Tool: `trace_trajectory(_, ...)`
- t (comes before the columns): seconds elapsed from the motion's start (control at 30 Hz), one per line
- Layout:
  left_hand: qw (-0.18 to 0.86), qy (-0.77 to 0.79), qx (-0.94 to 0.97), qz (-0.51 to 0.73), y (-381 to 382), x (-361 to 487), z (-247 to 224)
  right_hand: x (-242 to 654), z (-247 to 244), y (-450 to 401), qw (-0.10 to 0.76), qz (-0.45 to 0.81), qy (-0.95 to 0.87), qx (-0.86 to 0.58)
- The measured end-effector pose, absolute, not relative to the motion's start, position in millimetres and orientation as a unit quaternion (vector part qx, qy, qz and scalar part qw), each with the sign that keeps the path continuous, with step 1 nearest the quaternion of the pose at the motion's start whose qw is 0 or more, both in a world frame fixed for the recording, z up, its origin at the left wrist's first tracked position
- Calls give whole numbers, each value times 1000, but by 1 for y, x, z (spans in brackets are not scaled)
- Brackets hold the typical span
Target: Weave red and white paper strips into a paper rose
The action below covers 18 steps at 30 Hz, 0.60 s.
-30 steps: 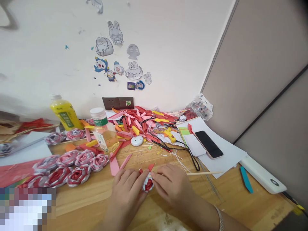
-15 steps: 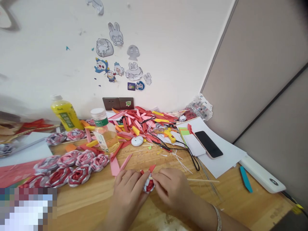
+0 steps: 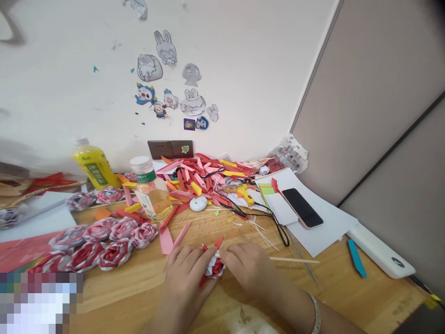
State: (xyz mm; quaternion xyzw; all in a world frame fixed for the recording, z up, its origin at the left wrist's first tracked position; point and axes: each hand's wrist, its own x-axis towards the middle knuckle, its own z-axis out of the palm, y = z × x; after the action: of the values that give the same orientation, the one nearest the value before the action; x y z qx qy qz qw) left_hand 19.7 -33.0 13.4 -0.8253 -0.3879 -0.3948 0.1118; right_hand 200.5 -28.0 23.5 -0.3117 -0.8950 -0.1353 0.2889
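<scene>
Your red and white paper flower (image 3: 217,268) is in your left hand (image 3: 189,271), partly hidden, a red tip (image 3: 219,242) poking up. Your thin, pale stick (image 3: 295,260) pokes sideways from your right hand (image 3: 248,266).

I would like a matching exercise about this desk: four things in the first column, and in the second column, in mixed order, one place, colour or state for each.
Things:
1. Stick
2. Phone
3. Glue gun
4. Held flower

Descriptions:
A. Yellow body, with a dark cable
B. Red and white, in the left hand
C. Pale, in the right hand
D. Dark screen facing up, on white paper

Right pairs: 1-C, 2-D, 3-A, 4-B
</scene>
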Motion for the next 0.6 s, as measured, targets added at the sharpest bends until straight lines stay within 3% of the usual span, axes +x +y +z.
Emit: trace_trajectory(0.6, 109, -353, -843, -392, -32, 17, 9, 205, 19, -22, 258, -58, -902, -342)
